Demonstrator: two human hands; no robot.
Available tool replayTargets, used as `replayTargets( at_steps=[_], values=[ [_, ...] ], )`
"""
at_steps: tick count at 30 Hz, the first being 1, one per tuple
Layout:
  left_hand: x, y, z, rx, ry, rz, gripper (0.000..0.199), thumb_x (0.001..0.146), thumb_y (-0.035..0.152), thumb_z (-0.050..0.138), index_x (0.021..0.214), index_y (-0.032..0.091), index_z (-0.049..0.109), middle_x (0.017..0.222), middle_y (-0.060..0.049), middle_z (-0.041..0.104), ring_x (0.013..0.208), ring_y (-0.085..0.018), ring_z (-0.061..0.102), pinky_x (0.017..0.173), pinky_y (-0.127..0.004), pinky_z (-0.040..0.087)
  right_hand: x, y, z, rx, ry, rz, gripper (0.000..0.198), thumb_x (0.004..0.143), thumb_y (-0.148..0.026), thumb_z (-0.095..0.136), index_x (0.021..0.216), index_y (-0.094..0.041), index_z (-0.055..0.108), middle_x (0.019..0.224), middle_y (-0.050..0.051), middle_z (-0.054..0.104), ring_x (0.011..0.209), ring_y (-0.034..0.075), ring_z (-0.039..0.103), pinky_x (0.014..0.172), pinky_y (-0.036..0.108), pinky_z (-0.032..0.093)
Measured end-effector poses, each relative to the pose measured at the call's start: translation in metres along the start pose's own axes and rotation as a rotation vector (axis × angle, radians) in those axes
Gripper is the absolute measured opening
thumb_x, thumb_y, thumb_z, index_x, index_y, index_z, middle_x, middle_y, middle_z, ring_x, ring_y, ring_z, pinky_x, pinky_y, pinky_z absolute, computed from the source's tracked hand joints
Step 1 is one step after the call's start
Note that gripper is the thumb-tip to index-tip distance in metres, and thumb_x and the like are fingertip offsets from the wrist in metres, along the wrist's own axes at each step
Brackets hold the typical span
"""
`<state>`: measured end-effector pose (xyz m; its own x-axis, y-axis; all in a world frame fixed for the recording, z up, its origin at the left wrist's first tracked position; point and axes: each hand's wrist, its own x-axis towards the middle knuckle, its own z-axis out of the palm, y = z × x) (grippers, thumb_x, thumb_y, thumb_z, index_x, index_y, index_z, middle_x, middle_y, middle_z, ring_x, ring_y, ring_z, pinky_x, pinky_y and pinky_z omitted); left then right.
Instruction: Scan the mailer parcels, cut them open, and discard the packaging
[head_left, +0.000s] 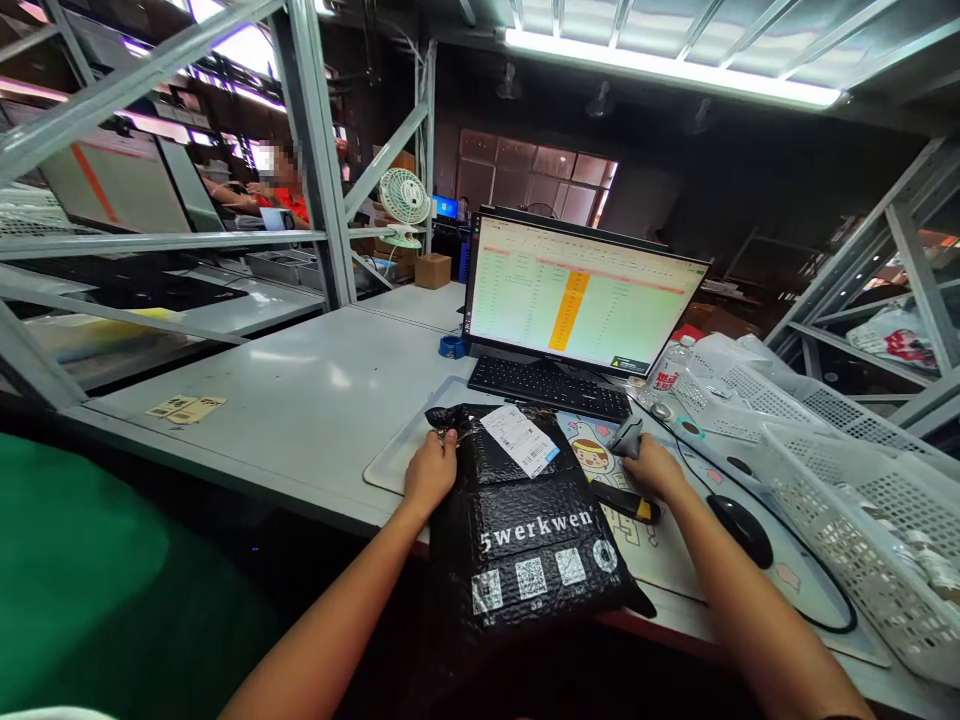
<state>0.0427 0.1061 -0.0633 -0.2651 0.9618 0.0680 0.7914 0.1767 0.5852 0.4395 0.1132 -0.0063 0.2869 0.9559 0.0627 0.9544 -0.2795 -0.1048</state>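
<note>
Forearm [346, 600] slanted inward, left hand [433, 470] (curled) holds black package [517, 500].

Head camera: worn on the head, facing forward and down across the desk [300, 400]
Nearest: left forearm [337, 610] at 7 o'clock, right forearm [739, 585] at 4 o'clock
Black package [517, 490]: close, seen from above, 5 o'clock of centre
Monitor [592, 290]: farther off, 2 o'clock, leaning clockwise in view
Lamp [675, 70]: overhead, 1 o'clock
</note>
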Motion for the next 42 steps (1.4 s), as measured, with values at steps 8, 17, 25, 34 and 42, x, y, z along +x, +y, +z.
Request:
replayTargets(
  at_steps=[8,17,25,34,42],
  values=[
    [0.006,-0.003,0.007,0.035,-0.009,0.022,0.048,0.113,0.046,0.026,0.119,0.013,0.061,0.108,-0.023,0.076,0.108,-0.043,0.073,0.083,-0.043,0.052,0.058,-0.011,-0.014,-0.074,0.035,-0.04,0.045,0.097,-0.043,0.066,0.128,-0.011,0.071,0.129,0.019,0.069,0.122,0.031,0.065,0.101,0.037,0.051],
    [0.008,-0.005,0.009,0.046,0.018,0.034,0.045,0.113,0.044,0.027,0.115,0.014,0.062,0.105,-0.022,0.076,0.107,-0.041,0.074,0.079,-0.041,0.052,0.085,-0.06,0.025,-0.183,-0.068,-0.099,0.06,0.097,-0.039,0.059,0.15,-0.011,0.058,0.171,0.018,0.03,0.161,0.041,0.017,0.129,0.064,0.018],
    [0.006,-0.003,0.008,0.029,0.011,0.018,0.044,0.113,0.044,0.028,0.117,0.015,0.061,0.109,-0.021,0.077,0.108,-0.04,0.073,0.081,-0.04,0.052,0.1,-0.06,0.023,-0.232,-0.166,-0.06,0.071,0.095,-0.044,0.061,0.158,-0.014,0.049,0.172,0.02,0.027,0.162,0.044,0.012,0.127,0.068,0.016],
    [0.005,-0.002,0.006,0.009,-0.001,0.013,0.044,0.113,0.045,0.027,0.115,0.016,0.06,0.109,-0.021,0.077,0.111,-0.039,0.073,0.083,-0.04,0.052,0.109,-0.074,0.028,-0.189,-0.103,-0.09,0.073,0.101,-0.056,0.054,0.156,-0.008,0.048,0.164,0.024,0.039,0.158,0.04,0.025,0.128,0.062,0.017],
    [0.006,-0.004,0.006,-0.01,0.002,0.02,0.043,0.112,0.045,0.028,0.114,0.016,0.061,0.107,-0.021,0.076,0.109,-0.039,0.074,0.082,-0.04,0.052,0.109,-0.086,0.04,-0.106,-0.063,-0.161,0.066,0.105,-0.049,0.05,0.156,-0.006,0.046,0.164,0.023,0.04,0.155,0.031,0.035,0.126,0.048,0.031]
  ],
)
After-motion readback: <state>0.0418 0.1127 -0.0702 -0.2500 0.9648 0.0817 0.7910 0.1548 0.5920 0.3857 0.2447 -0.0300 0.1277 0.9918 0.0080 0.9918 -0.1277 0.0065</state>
